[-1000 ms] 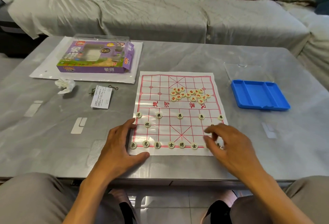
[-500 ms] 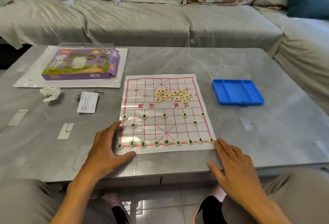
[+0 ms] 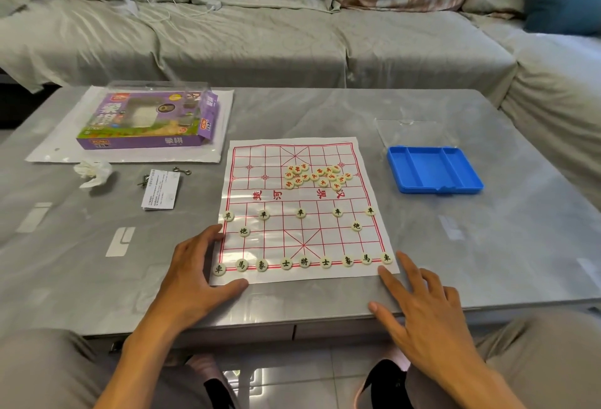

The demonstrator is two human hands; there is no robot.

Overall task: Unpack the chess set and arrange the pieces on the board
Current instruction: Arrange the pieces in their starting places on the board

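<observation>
- Grey sofa behind, a grey table (image 3: 325, 116) in front carrying the paper board (image 3: 305, 210) near its front edge.
- Black pieces (image 3: 304, 261) look fully set along the board's near rows; the red pieces (image 3: 317, 176) lie heaped past the river, unplaced.
- Likely next: reach to the heap and pinch one red disc for the far rows.
- Left hand (image 3: 195, 272) rests spread on the board's near left corner, holding nothing.
- Right hand (image 3: 422, 308) lies spread and empty at the near right corner, well apart from the heap.
</observation>
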